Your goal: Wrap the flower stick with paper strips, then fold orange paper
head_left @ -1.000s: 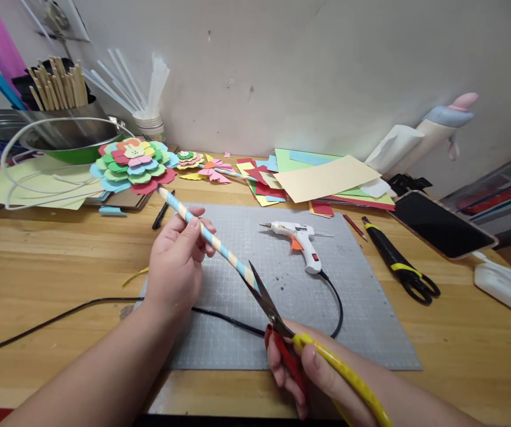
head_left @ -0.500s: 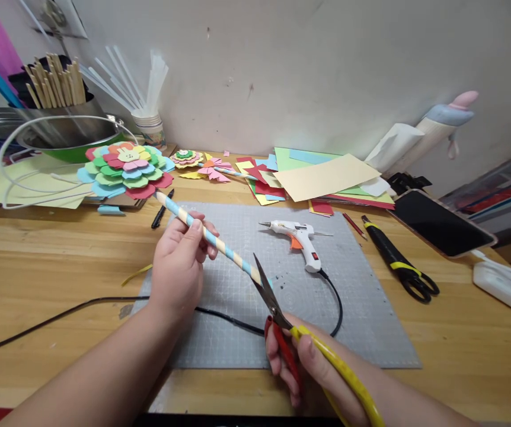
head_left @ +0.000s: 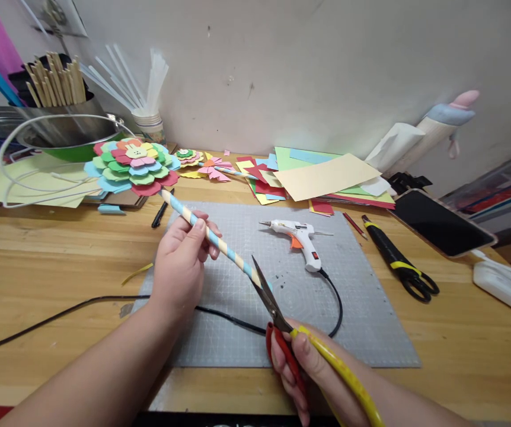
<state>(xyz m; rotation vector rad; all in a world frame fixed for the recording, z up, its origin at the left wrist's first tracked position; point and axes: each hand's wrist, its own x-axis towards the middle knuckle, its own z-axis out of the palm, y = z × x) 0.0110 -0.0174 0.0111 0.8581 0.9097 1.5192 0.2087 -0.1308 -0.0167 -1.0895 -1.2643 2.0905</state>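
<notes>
My left hand (head_left: 184,255) is closed around the blue-and-cream striped stem of a paper flower (head_left: 131,167). The flower has layered petals in several colours and tilts up to the left. In my right hand (head_left: 297,362) is a pair of scissors (head_left: 277,315) with one red and one yellow handle. Its blades are parted around the lower end of the stem (head_left: 233,256). A short tip of the stem shows beyond the blades. Both hands are above a grey cutting mat (head_left: 238,213).
A white glue gun (head_left: 297,234) lies on the mat, its black cord running left. Coloured paper sheets (head_left: 326,178) and smaller paper flowers (head_left: 213,168) lie along the wall. Black scissors (head_left: 398,261) and a phone (head_left: 442,222) are at right; wooden sticks (head_left: 57,83) stand back left.
The flower and my left hand have shifted slightly right. The scissors' blades have closed in a little at the stem's lower end.
</notes>
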